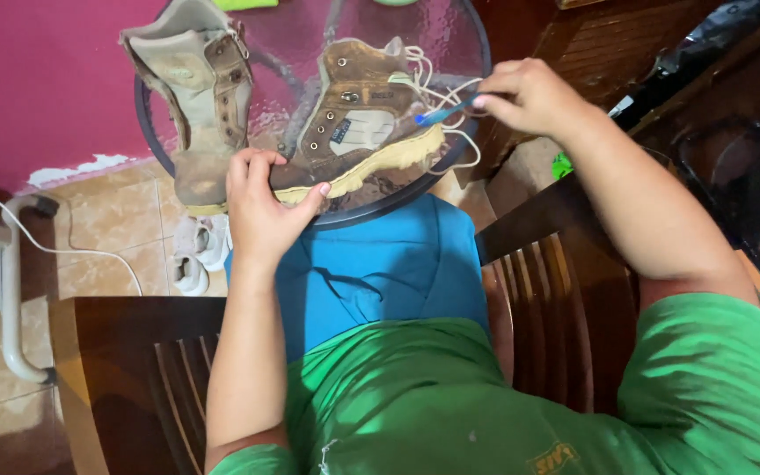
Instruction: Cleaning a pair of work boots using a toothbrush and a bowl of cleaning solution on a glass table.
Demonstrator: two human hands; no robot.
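Boot (358,123) — toe hidden under left hand (261,207), right hand (529,92) pinching brush (443,111).

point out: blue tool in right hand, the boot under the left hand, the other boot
blue tool (444,111), head view, on its blue shaft beside the fingertips.
brown boot (355,123), head view, on its side panel.
grey boot (200,97), head view, on its upper shaft.
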